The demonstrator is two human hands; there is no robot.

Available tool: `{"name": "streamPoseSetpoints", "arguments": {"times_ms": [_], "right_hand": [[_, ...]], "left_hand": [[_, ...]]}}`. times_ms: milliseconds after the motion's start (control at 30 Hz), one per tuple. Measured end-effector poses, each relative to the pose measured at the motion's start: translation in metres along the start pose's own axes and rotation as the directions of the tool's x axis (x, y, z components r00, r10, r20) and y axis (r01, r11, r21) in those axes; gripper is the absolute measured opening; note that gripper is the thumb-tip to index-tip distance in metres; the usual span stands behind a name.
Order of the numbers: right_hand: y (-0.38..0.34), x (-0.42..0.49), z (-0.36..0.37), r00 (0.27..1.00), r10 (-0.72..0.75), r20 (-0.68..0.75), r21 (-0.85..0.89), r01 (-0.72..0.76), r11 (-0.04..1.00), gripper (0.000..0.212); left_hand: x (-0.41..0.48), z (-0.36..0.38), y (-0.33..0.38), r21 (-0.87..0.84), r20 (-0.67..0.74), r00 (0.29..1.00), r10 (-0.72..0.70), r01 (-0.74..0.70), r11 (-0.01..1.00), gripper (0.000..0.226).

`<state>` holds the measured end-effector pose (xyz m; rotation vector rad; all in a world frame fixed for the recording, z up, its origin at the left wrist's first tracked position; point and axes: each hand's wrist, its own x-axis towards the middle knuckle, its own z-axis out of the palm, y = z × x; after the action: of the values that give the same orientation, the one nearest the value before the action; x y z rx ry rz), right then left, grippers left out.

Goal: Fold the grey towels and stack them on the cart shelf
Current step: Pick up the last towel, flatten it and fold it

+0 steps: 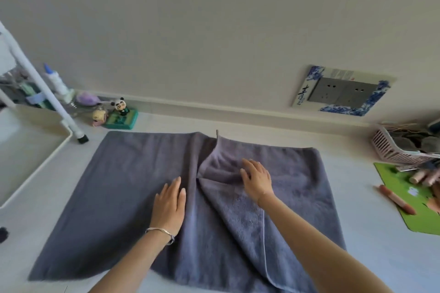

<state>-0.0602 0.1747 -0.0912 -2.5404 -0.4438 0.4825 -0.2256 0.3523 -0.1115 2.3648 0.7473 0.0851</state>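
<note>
A pale, off-white tabletop (371, 257) runs up to a cream wall, where a grey double socket in a blue-and-white patterned frame (342, 90) sits at about two o'clock. Spread across the middle of the table lies a large grey terry towel (100, 192), mostly flat, with a rumpled fold of cloth rising through its centre towards twelve o'clock. The left hand (169, 207), a thin silver bangle (160, 231) on its wrist, rests palm down with fingers together on the towel just at nine o'clock of that fold. The right hand (256, 179) lies flat on the bunched cloth, fingers spread wide, gripping nothing. At nine o'clock stands a white cart shelf tray (35, 164) with a white post. A small panda figurine on a green base (122, 114) sits at eleven o'clock; a pink slatted basket (392, 150) and a green mat (419, 209) sit at three o'clock.
</note>
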Motion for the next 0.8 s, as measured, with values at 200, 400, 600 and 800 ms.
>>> {"name": "streamPoseSetpoints", "arguments": {"times_ms": [200,400,600,800], "right_hand": [[0.062,-0.031,0.016,0.985,-0.077,-0.153,-0.299,0.028,0.954,0.072],[0.119,-0.052,-0.013,0.98,-0.059,-0.192,-0.344,-0.011,0.939,0.069],[0.142,-0.056,-0.034,0.993,-0.064,-0.096,-0.251,0.038,0.967,0.053],[0.133,-0.062,-0.059,0.952,-0.262,-0.157,-0.118,0.246,0.962,0.045]], "left_hand": [[-0.003,0.019,-0.009,0.226,-0.006,1.0,-0.003,0.005,0.974,0.092],[-0.013,0.03,-0.006,0.279,0.004,0.999,0.044,-0.044,0.959,0.087],[-0.026,0.058,0.051,0.268,-0.055,0.993,0.1,-0.082,0.96,0.061],[-0.054,0.093,0.121,0.063,-0.194,0.957,0.218,-0.21,0.976,0.043]]}}
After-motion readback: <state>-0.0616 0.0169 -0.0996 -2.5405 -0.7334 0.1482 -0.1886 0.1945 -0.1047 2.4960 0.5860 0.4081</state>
